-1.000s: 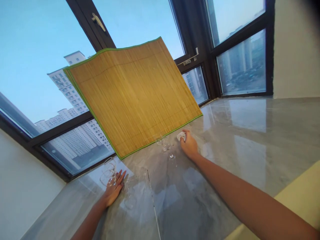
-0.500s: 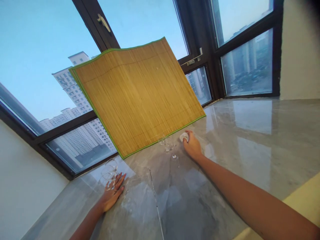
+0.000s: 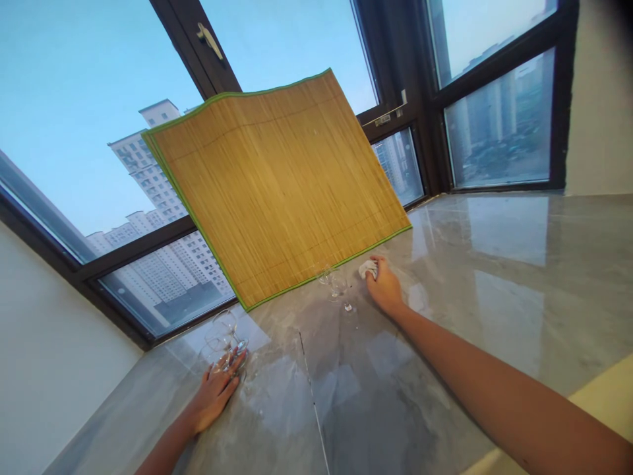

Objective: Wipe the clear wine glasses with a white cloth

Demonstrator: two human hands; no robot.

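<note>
My right hand [image 3: 384, 284] is closed round a crumpled white cloth [image 3: 368, 269], held low at the counter near the mat's lower edge. Left of it stand clear stemmed glasses [image 3: 339, 284], faint against the grey stone. On the left side, my left hand [image 3: 217, 389] rests with its fingers stretched out, at the feet of another group of clear stemmed glasses [image 3: 225, 324]. Its fingertips overlap the glass feet; whether they press on them I cannot tell. The see-through glasses make their exact number hard to make out.
A bamboo mat [image 3: 281, 185] with green edging leans upright against the dark window frame [image 3: 217, 72]. Glossy grey stone [image 3: 277, 396] forms the counter, with a dark and white seam running down it. White walls [image 3: 59, 297] bound both sides.
My left hand has shifted slightly down and left, and a glass foot now shows by its fingertips. The right hand keeps its hold on the cloth. The whole view has moved a little.
</note>
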